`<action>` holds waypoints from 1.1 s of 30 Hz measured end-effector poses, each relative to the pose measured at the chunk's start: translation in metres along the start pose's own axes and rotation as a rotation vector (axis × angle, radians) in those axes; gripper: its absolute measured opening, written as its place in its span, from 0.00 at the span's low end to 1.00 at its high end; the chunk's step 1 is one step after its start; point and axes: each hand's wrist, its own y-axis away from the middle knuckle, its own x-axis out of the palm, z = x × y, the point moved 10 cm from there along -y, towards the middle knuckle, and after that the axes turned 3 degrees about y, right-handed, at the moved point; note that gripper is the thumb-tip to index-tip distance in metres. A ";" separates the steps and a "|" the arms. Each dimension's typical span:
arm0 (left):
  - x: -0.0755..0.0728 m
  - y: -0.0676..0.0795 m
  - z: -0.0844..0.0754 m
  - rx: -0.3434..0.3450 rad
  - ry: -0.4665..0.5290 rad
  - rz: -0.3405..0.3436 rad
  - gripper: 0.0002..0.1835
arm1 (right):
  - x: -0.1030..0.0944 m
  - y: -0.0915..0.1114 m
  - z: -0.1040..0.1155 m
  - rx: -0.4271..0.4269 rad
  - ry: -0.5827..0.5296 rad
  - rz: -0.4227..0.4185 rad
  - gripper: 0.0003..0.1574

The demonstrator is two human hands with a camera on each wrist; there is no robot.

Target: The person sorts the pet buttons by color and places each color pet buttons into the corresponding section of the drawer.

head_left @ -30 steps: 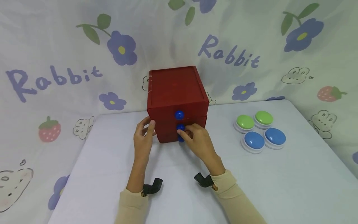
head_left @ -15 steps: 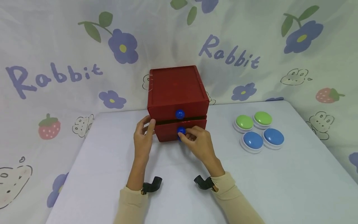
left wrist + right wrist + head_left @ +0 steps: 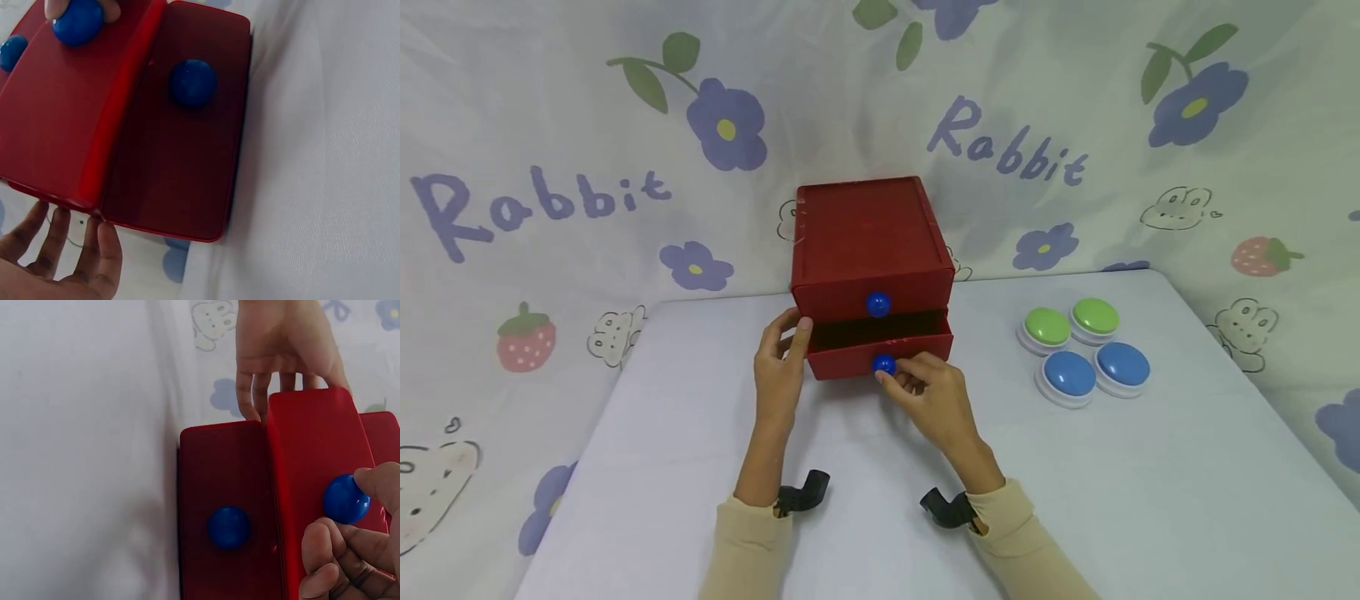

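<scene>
A red drawer cabinet point(image 3: 867, 233) stands on the table with its middle drawer point(image 3: 842, 360) pulled partway out; a dark gap shows above that drawer's front. My right hand point(image 3: 934, 398) pinches the drawer's round blue knob point(image 3: 347, 499) between thumb and fingers. My left hand point(image 3: 778, 371) rests against the cabinet's left side, fingers extended, as the left wrist view also shows. Above the gap, the top drawer's blue knob point(image 3: 878, 304) is free. The bottom drawer point(image 3: 175, 156) stays flush, its blue knob point(image 3: 192, 83) visible in both wrist views but hidden in the head view.
To the right on the white table point(image 3: 1105, 483) sit two green buttons point(image 3: 1048, 326) and two blue buttons point(image 3: 1070, 373) on white bases. A printed cloth point(image 3: 850, 100) hangs behind the cabinet.
The middle drawer has slid out toward me, opening a gap beneath the top drawer. My right hand has come slightly nearer with the knob, while the left hand has stayed at the cabinet's side.
</scene>
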 end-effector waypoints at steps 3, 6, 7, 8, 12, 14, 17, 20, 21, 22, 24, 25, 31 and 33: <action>-0.001 -0.001 0.001 -0.003 0.004 -0.001 0.27 | -0.001 0.004 0.002 -0.001 0.002 0.001 0.12; 0.000 -0.001 0.000 -0.003 0.002 0.001 0.27 | -0.002 0.008 0.004 0.004 0.009 0.003 0.12; 0.000 0.000 0.000 -0.003 0.003 0.001 0.27 | -0.002 0.010 0.004 0.005 0.008 0.004 0.12; 0.000 0.000 0.000 -0.004 0.002 0.000 0.27 | -0.002 0.011 0.005 0.006 0.006 0.005 0.12; -0.001 0.000 0.000 -0.004 0.000 -0.003 0.27 | -0.003 0.016 0.007 0.007 0.002 0.008 0.11; -0.001 0.000 0.001 -0.002 -0.003 -0.002 0.27 | -0.004 0.018 0.009 0.002 0.001 0.003 0.10; 0.000 0.000 0.001 0.001 0.005 0.000 0.27 | -0.005 0.022 0.011 -0.017 0.000 -0.010 0.10; -0.001 0.000 0.001 0.002 0.011 0.002 0.27 | -0.006 0.025 0.013 -0.041 -0.001 -0.024 0.10; -0.001 0.000 0.001 0.001 0.014 0.004 0.27 | -0.007 0.026 0.014 -0.047 0.000 -0.027 0.10; -0.001 0.000 0.001 0.001 0.016 0.006 0.28 | -0.007 0.027 0.015 -0.050 -0.002 -0.030 0.10; -0.001 0.000 0.001 -0.001 0.014 0.010 0.28 | -0.007 0.029 0.016 -0.051 -0.006 -0.030 0.10; -0.001 0.001 0.001 -0.001 0.014 0.010 0.28 | -0.007 0.029 0.017 -0.049 -0.009 -0.028 0.10; -0.001 0.001 0.000 0.004 0.019 0.011 0.28 | -0.010 0.035 0.021 -0.052 0.001 -0.025 0.09; 0.000 0.000 0.000 0.009 0.019 0.010 0.28 | -0.012 0.037 0.023 -0.053 0.002 -0.032 0.09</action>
